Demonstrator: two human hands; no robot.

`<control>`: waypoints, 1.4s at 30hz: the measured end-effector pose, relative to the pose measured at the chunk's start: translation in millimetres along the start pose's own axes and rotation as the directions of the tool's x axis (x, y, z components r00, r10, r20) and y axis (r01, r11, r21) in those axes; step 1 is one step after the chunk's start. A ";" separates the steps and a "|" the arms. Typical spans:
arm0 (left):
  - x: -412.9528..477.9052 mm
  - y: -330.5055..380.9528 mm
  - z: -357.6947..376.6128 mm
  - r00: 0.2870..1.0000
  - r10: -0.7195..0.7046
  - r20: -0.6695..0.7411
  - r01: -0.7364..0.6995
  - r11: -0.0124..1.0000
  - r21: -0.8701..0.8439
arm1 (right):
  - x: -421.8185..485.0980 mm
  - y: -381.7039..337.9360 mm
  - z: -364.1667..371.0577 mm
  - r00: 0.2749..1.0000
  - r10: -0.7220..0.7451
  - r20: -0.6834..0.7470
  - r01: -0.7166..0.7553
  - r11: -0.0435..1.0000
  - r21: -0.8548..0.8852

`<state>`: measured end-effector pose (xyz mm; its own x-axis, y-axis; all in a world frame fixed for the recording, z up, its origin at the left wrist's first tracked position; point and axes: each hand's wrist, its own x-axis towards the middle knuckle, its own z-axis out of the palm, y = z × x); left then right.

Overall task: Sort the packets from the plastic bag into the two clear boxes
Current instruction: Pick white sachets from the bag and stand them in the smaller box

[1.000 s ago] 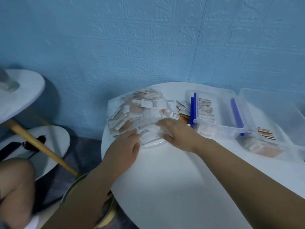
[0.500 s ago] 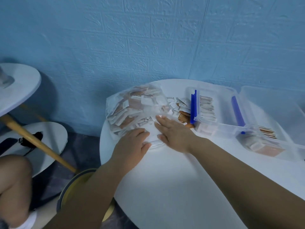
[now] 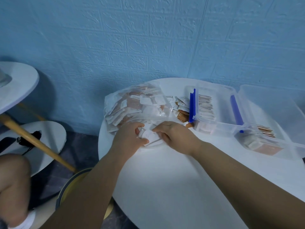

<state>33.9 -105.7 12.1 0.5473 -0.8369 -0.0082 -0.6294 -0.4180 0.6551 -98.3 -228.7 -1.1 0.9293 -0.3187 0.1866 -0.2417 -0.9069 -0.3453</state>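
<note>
A clear plastic bag stuffed with white and brown packets lies at the left edge of the round white table. My left hand and my right hand meet at the bag's near end, fingers curled around a small bunch of white packets there. Loose packets lie between the bag and the first clear box, which has blue latches and a row of packets inside. The second clear box, further right, holds brown and white packets.
A blue brick-pattern wall stands right behind the table. To the left are another white table with a wooden leg and a lower white surface. A yellow-rimmed stool sits under the table's left edge. My knee shows at the lower left.
Both hands went from lying flat on the bag's near end to curling in and gripping white packets between them. The camera view shifted slightly.
</note>
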 end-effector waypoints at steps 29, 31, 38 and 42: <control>12.2 -4.1 16.4 0.863 0.055 -0.502 -0.141 0.981 -0.135 | 13.9 8.9 1.3 0.970 -0.021 0.243 0.090 0.957 -0.275; 11.1 -4.8 16.9 0.868 0.065 -0.492 -0.148 0.980 -0.130 | 4.5 7.2 -1.0 0.977 -0.119 0.174 0.146 0.978 -0.151; 10.7 -5.8 20.2 0.876 0.061 -0.478 -0.153 0.976 -0.155 | 14.2 1.1 8.4 0.976 0.096 0.194 -0.065 0.985 -0.161; 4.5 -6.2 19.3 0.884 0.062 -0.462 -0.145 0.979 -0.145 | 7.0 -1.5 16.0 0.979 0.071 0.193 -0.028 0.976 -0.218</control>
<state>29.6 -113.7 -6.6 0.6999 -0.6028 0.3830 -0.6151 -0.2363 0.7522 -86.9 -225.2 -14.0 0.9462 -0.3231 -0.0189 -0.3224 -0.9360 -0.1413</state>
